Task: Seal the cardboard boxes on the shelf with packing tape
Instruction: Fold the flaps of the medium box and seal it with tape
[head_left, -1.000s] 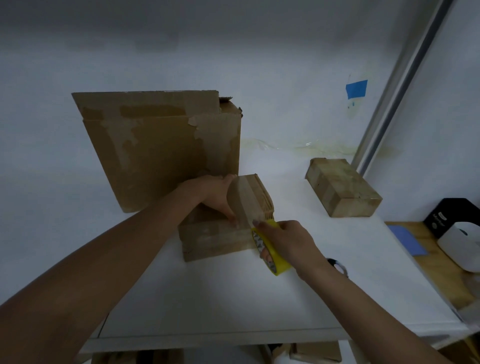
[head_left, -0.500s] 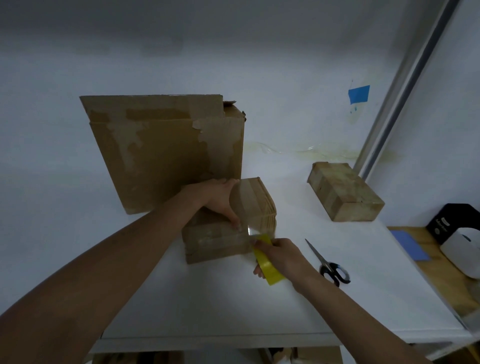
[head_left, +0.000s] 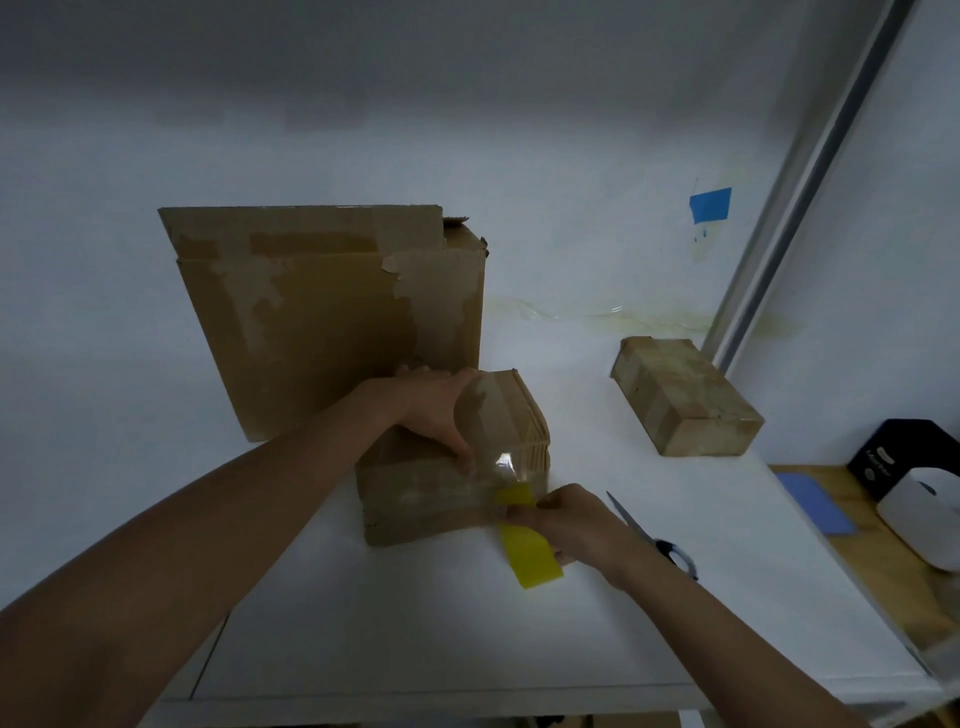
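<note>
A: Why is the left hand (head_left: 434, 415) lying over the top of the small box (head_left: 415, 501)?

B: To pin it down, I'd say. The box sits on the white shelf (head_left: 467, 639), just in front of the large box (head_left: 322, 332). The palm and fingers are spread across its lid, and the thumb presses the clear tape (head_left: 498, 431) down near the front edge. That way the box can't slide while the strip is drawn tight.

A: And the right hand (head_left: 571, 525)?

B: It's low at the front right corner, fingers curled and pinching a yellow piece (head_left: 527, 558). I take that for the tape roll or its holder, though its shape is hard to read. The tape runs from the lid over the edge and down the front, so the low pull probably wraps it round the corner.

A: The scissors (head_left: 662, 545) lie right beside that wrist

B: Handy for cutting the strip, I expect. They're untouched on the shelf.

A: What about the other box (head_left: 685, 395), off to the right?

B: It lies well apart, near the wall, and seems to carry bands of tape. The large box stands on edge with a torn surface, and I can't tell if it is sealed
</note>
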